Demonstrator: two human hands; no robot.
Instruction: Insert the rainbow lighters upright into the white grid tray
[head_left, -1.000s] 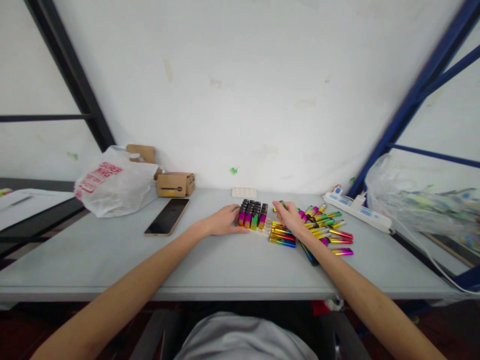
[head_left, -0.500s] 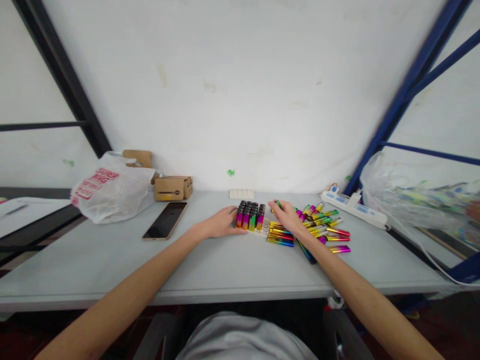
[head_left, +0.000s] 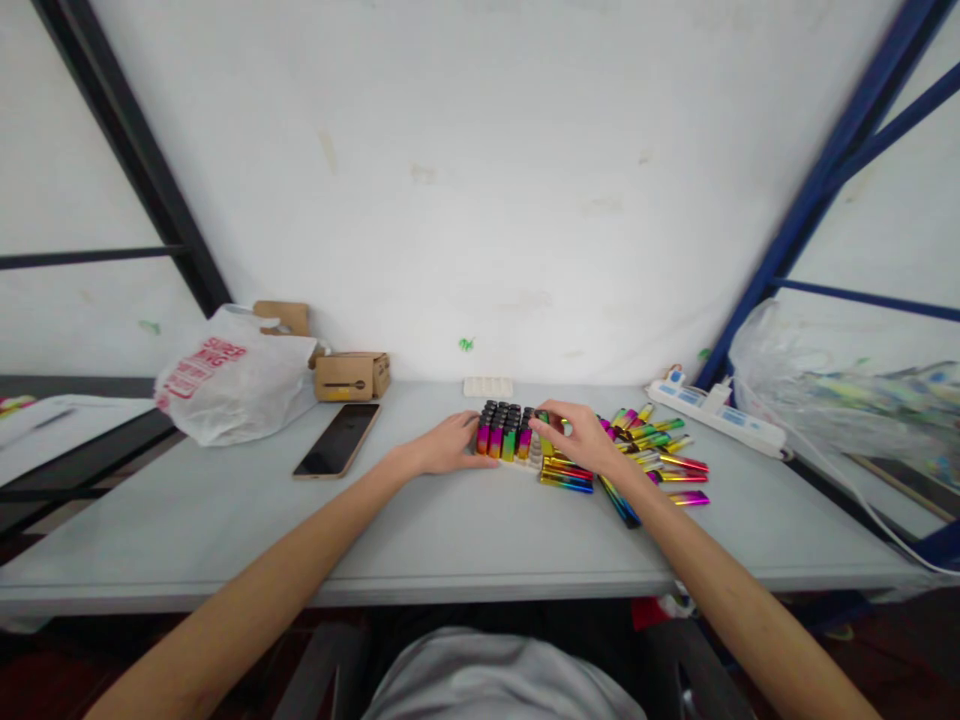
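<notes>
Pinching a green-and-yellow lighter (head_left: 547,438) roughly upright, the right hand (head_left: 583,436) has its fingers closed near the centre of the frame, just right of the upright lighters (head_left: 502,432) in a white tray (head_left: 523,463). The left hand (head_left: 448,445) sits against their left side, thumb and fingers parted; whether these grip the tray, I cannot tell. Loose lighters (head_left: 651,436) lie on the desk (head_left: 465,530), right of centre.

A scuffed white wall (head_left: 480,200) rises behind the long pale-grey table (head_left: 450,535). Left of the table stands a black metal frame (head_left: 136,150); right of it, a blue metal frame (head_left: 821,190).
</notes>
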